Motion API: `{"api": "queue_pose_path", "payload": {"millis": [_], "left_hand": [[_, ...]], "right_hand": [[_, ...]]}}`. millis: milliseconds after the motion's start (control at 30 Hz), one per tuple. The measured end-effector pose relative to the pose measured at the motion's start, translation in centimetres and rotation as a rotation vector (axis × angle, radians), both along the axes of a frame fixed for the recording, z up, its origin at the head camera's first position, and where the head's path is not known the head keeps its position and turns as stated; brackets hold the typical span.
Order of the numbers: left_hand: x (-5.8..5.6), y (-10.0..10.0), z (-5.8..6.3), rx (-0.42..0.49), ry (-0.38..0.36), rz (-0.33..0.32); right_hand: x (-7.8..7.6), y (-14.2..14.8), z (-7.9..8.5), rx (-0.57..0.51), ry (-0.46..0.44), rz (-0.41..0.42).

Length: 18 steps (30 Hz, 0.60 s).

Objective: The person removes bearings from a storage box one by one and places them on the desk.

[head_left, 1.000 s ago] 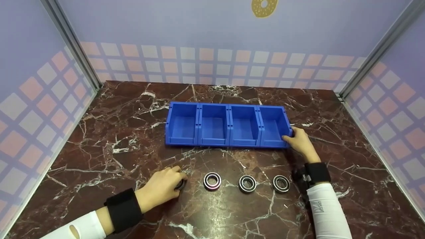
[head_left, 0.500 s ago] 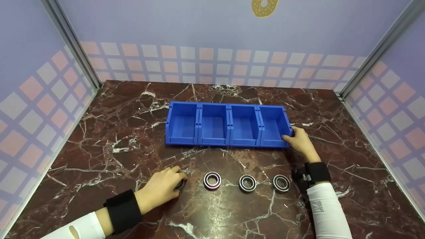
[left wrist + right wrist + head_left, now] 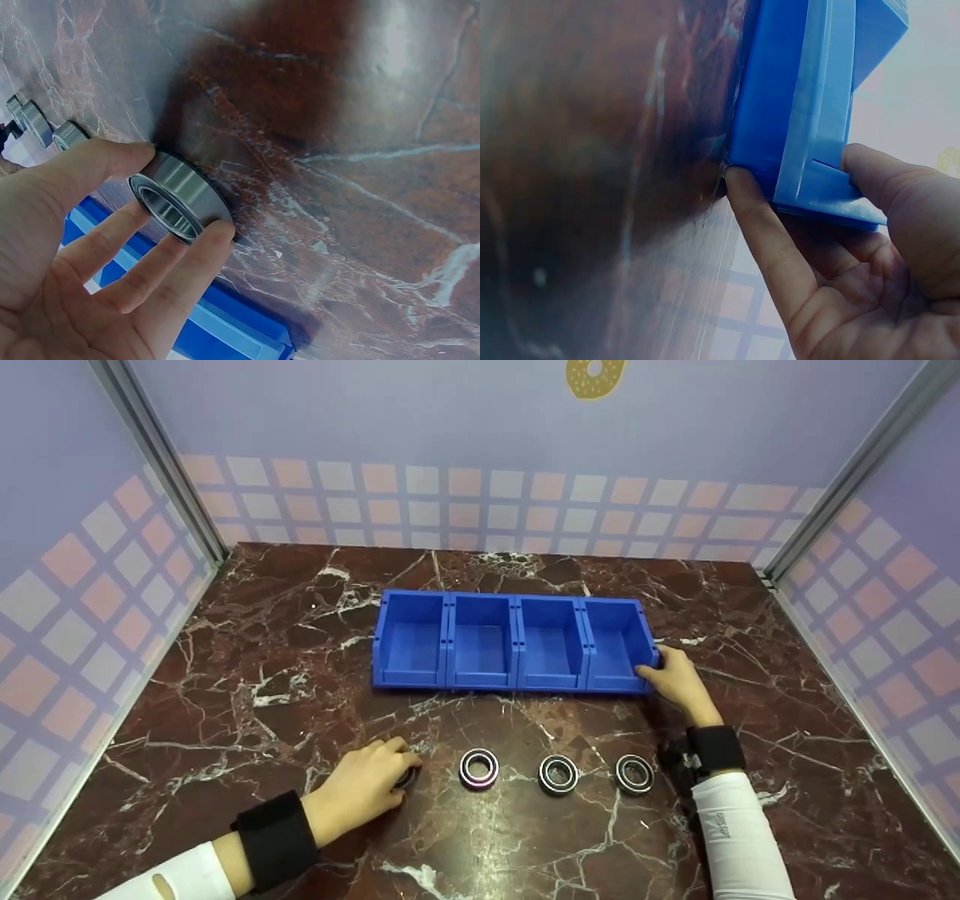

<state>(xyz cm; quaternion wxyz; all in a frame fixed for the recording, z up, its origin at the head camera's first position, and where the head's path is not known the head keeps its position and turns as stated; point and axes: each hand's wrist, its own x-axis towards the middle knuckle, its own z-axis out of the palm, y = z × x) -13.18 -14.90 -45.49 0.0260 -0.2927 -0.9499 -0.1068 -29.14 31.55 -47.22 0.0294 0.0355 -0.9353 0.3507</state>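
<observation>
My left hand (image 3: 365, 778) pinches a steel ball bearing (image 3: 180, 196) by its rim, thumb on one side and fingers on the other, low at the marble tabletop. In the head view that hand covers most of the bearing. To its right, three more bearings lie flat in a row: one with a purplish sheen (image 3: 479, 769), a middle one (image 3: 559, 775) and a right one (image 3: 634, 775). Behind them stands a blue bin with four joined compartments (image 3: 480, 681). My right hand (image 3: 677, 679) grips the bin's right end wall, thumb inside and fingers outside.
The dark red marble table (image 3: 285, 660) is enclosed by a tiled-pattern back wall (image 3: 480, 510) and side panels with metal corner posts (image 3: 169, 465). Each wrist wears a black band (image 3: 277, 840). The bin sits between the bearing row and the back wall.
</observation>
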Motion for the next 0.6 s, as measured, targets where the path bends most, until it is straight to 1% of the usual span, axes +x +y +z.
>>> {"api": "queue_pose_path", "payload": {"millis": [200,467,600], "left_hand": [[0.01,0.02,0.04,-0.009,-0.008,0.001],[-0.07,0.01,0.16,-0.022,0.023,-0.005],[-0.13,0.09,0.32,-0.029,0.026,-0.007]], "right_hand": [[-0.09,0.1,-0.2,0.007,-0.007,-0.001],[-0.13,0.14,-0.24,-0.011,0.011,-0.001],[-0.23,0.15,-0.17,-0.02,0.01,0.002]]}}
